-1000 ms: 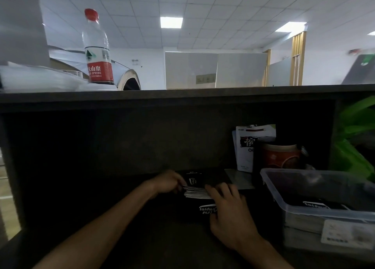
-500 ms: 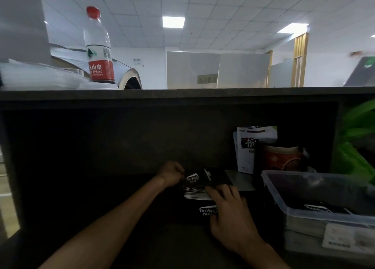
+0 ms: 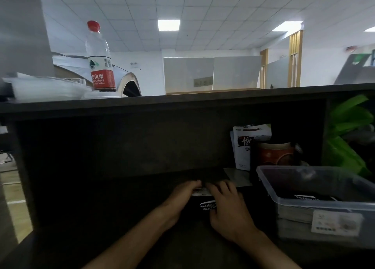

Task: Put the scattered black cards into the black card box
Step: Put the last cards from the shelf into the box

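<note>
On the dark desk under the shelf lies the black card box (image 3: 206, 206) with white lettering. A stack of black cards (image 3: 199, 192) with pale edges sits at its far end. My left hand (image 3: 183, 195) grips the stack from the left, fingers curled over its top. My right hand (image 3: 227, 206) holds the stack and the box from the right, fingers bent over the cards. Most of the stack is hidden between the two hands.
A clear plastic bin (image 3: 316, 199) with more black cards stands at the right. Behind it are a red-brown cup (image 3: 276, 153) and a white packet (image 3: 243, 145). A water bottle (image 3: 100, 57) stands on the shelf top. Green leaves (image 3: 349, 130) fill the far right.
My left hand has come down from behind the stack onto its left side, and the loose cards that stood up there are now pressed into the stack. My right hand stayed put.
</note>
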Demonstrator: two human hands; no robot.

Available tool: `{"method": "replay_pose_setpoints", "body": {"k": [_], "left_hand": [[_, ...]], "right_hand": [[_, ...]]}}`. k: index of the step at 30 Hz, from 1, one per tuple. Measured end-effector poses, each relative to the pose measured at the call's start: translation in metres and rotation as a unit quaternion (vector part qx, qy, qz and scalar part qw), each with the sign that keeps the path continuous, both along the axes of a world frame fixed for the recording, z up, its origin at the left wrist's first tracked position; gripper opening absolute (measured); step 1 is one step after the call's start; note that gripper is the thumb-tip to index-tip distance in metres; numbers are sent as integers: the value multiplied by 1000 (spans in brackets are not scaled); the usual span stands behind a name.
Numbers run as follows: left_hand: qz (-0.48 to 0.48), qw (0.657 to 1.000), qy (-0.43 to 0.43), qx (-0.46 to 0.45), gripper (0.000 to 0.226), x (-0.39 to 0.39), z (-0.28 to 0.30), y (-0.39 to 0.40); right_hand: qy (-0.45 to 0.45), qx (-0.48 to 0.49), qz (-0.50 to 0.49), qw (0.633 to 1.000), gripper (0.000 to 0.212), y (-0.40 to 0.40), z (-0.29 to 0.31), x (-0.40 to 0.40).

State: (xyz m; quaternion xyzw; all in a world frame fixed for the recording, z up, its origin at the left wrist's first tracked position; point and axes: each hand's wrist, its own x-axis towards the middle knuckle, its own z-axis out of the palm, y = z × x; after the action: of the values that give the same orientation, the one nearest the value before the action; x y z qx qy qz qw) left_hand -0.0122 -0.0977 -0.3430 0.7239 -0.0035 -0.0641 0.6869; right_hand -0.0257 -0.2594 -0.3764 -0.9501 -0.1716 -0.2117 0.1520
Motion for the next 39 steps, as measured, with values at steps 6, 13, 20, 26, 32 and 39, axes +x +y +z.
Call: {"method": "replay_pose_setpoints", "body": {"k": [6, 13, 20, 26, 32, 39], "left_hand": [[109, 993, -16, 31, 17, -5, 9, -25], [139, 985, -52, 91, 24, -6, 3, -28], [128, 990, -46, 30, 34, -9, -1, -27], [117, 982, -22, -143, 48, -20, -3, -14], [118, 975, -178, 52, 46, -22, -19, -24], [-50, 928, -308, 202, 62, -43, -9, -100]], "right_hand": [[27, -39, -20, 999, 74, 1, 11, -1], [53, -92, -37, 994, 71, 8, 22, -3], [90, -97, -42, 990, 77, 12, 24, -4], [109, -63, -45, 991, 65, 12, 42, -12], [25, 27, -71, 997, 52, -46, 131, -21], [144, -43, -235, 960, 52, -174, 162, -7]]}}
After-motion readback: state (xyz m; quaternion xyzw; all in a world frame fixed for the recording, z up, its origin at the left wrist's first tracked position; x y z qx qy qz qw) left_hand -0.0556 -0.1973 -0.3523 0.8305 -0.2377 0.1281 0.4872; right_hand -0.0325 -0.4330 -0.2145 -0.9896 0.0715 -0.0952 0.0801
